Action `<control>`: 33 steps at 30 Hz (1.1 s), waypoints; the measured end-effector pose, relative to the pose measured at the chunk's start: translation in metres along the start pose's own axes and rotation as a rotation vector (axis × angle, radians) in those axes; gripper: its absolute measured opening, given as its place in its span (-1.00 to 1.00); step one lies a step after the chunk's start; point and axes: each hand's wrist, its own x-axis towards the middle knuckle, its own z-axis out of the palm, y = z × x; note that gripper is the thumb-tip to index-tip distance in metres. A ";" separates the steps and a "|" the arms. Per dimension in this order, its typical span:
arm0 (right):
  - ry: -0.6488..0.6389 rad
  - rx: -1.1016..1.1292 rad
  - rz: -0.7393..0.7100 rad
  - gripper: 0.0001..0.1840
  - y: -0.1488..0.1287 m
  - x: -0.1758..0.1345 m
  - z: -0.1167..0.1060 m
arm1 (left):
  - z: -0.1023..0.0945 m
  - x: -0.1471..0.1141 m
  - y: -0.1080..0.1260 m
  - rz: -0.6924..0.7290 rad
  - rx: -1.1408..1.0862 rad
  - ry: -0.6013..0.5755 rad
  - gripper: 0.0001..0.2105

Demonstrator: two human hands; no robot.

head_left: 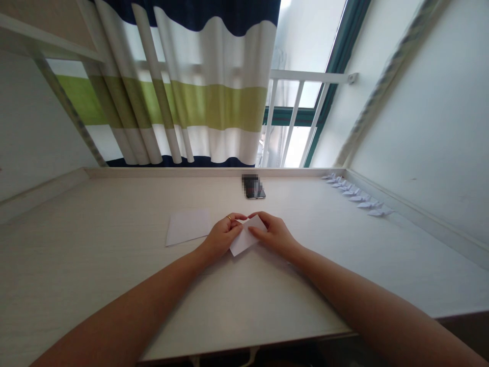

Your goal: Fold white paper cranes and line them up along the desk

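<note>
A small folded piece of white paper is held between both hands, just over the desk and tilted. My left hand, with a ring on one finger, grips its left edge between thumb and fingers. On the opposite side, my right hand pinches the paper with the thumb on top and the fingers behind. The far side of the paper is partly hidden by my fingers. Left of my left hand lies a flat stack or sheet of white paper.
A dark phone lies beyond my hands on the white desk. Several folded white paper figures stand in a row along the right back edge. Behind the desk hang a striped curtain and a white window railing.
</note>
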 end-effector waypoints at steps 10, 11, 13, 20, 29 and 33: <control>-0.063 0.382 0.180 -0.77 0.001 0.001 0.004 | 0.001 -0.004 0.005 -0.028 0.000 0.032 -0.72; -0.053 0.379 0.157 -0.78 0.001 0.000 0.005 | 0.001 -0.004 0.004 -0.028 0.001 0.034 -0.72; -0.032 0.359 0.097 -0.81 0.002 0.000 0.004 | 0.000 -0.003 0.004 -0.033 -0.012 0.034 -0.71; -0.026 0.170 -0.185 -0.68 0.003 0.000 -0.001 | 0.000 -0.004 0.005 -0.049 -0.119 0.073 -0.67; -0.028 -0.054 -0.395 -0.61 0.008 0.000 -0.003 | 0.000 -0.002 0.009 -0.084 -0.220 0.117 -0.67; -0.045 -0.075 -0.490 -0.60 0.007 -0.001 -0.005 | 0.000 -0.003 0.010 -0.095 -0.254 0.119 -0.67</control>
